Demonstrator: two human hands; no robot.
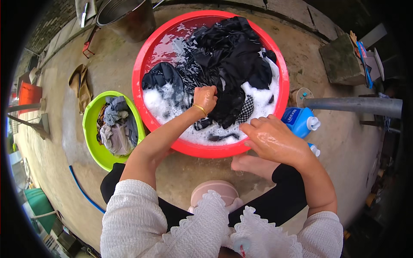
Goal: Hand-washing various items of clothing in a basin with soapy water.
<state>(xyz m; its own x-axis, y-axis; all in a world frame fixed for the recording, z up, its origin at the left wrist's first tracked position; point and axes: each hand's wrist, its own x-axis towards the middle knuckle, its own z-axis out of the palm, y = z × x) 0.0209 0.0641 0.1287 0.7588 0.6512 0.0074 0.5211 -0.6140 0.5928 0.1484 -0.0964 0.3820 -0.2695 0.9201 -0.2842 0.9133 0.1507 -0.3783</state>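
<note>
A large red plastic tub holds soapy water with white suds and a heap of dark wet clothes. My left hand, with a gold bangle at the wrist, is closed on the dark wet cloth near the middle of the tub. Wet and glistening, my right hand hangs over the tub's near right rim, fingers bent and nothing seen in them. Just beyond its fingers lies a black-and-white checked cloth among the suds. A dark blue-grey garment floats at the tub's left side.
A lime-green basin with rumpled clothes stands left of the tub. Blue detergent bottles and a grey pipe are at the right. Beyond are a metal bucket and a concrete block. A blue hose lies on the floor.
</note>
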